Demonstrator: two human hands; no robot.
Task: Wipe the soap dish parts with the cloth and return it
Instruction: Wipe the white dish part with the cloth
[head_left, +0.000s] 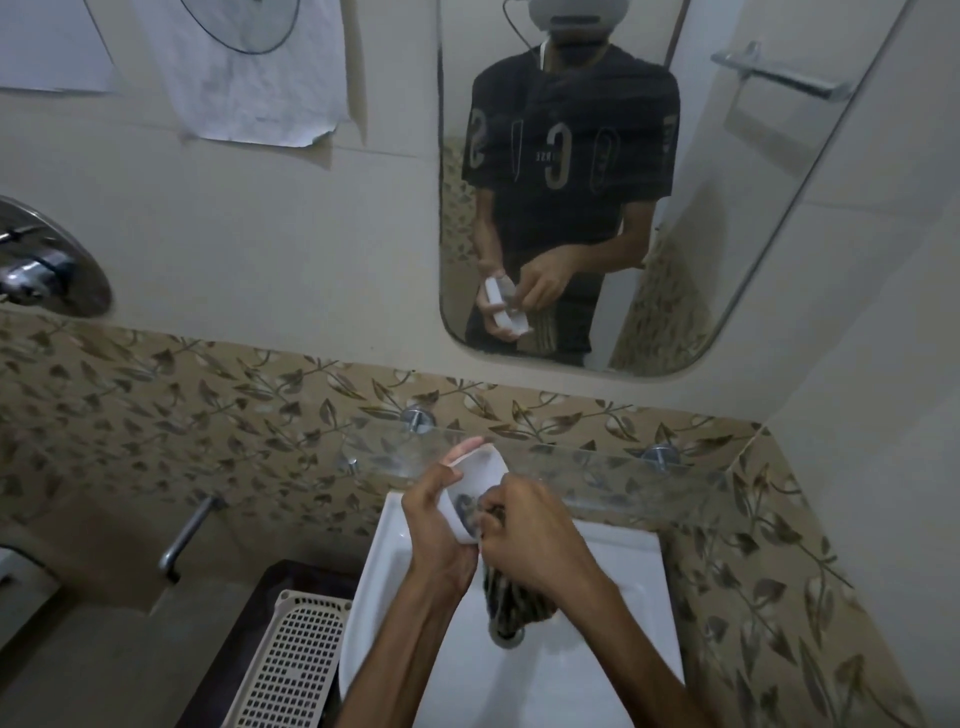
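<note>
Over the white sink my left hand grips a white soap dish part, tilted with its hollow side toward me. My right hand is closed on a dark striped cloth and presses a bunched end of it into the dish's hollow. The remainder of the cloth hangs below my right hand, down to the sink drain. The mirror reflects both hands with the dish and the cloth.
A glass shelf on chrome pegs runs along the leaf-patterned tiles just behind my hands. A white perforated basket stands left of the sink. A chrome tap sticks out at left, and a shower mixer sits on the left wall.
</note>
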